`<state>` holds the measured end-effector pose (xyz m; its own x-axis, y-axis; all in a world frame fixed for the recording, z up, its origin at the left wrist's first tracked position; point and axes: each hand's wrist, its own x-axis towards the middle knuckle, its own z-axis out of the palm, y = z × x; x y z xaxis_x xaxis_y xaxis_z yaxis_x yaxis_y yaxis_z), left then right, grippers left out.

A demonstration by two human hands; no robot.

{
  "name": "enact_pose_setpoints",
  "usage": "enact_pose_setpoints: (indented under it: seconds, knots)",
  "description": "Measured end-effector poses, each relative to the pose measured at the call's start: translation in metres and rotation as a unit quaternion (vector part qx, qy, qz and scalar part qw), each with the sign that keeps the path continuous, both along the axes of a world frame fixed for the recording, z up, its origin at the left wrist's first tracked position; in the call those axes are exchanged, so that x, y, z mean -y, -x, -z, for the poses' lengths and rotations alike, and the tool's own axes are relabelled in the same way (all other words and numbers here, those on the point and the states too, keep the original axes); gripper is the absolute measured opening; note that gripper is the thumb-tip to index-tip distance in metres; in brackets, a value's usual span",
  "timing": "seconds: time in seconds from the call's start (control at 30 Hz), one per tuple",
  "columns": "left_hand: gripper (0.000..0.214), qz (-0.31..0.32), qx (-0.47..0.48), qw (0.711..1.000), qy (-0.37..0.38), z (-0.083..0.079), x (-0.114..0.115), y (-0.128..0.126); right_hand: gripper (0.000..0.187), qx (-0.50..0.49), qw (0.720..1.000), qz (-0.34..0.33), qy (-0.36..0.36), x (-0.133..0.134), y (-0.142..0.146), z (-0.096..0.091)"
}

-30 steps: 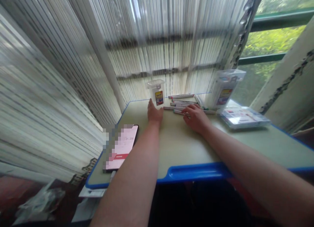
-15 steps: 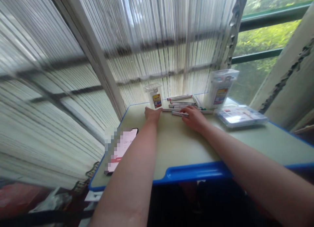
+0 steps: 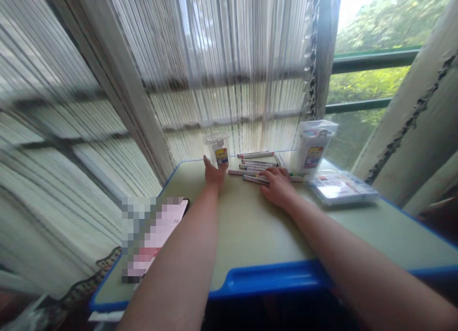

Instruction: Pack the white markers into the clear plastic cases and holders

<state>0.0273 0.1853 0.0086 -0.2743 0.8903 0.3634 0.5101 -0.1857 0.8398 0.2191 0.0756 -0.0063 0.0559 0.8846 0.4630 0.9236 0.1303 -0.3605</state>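
My left hand (image 3: 213,173) reaches to the far edge of the table and wraps round the base of a small clear plastic container (image 3: 216,149) with a yellow label. My right hand (image 3: 277,185) lies palm down on a row of several white markers (image 3: 255,165), its fingers curled over the nearest one (image 3: 255,179). Whether the fingers hold that marker off the table I cannot make out.
A taller clear marker tub (image 3: 312,147) stands at the back right, with a flat clear case (image 3: 339,188) beside it. A phone (image 3: 157,233) lies at the left on the green table with a blue rim (image 3: 272,277). Curtains hang right behind the table.
The head camera has tilted up and swung, so everything sits lower in view. My left hand has slid forward to the small container. My right hand stays on the markers.
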Motion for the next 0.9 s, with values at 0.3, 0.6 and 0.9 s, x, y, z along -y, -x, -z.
enact_pose_setpoints:
  seconds: [0.3,0.6,0.9]
  knots:
    - [0.083,0.005,0.046,0.999,-0.011,0.007,-0.016,0.005,0.047,-0.003,1.000,-0.003,0.020,0.000,0.002,-0.003]
    - [0.050,-0.007,0.036,0.989,-0.142,0.008,0.002,0.003,0.032,-0.043,0.998,-0.036,-0.035,-0.004,-0.001,-0.002]
    - [0.057,0.132,-0.087,0.955,-0.252,-0.010,0.050,-0.030,0.067,-0.117,0.979,-0.098,-0.138,0.002,-0.003,-0.013]
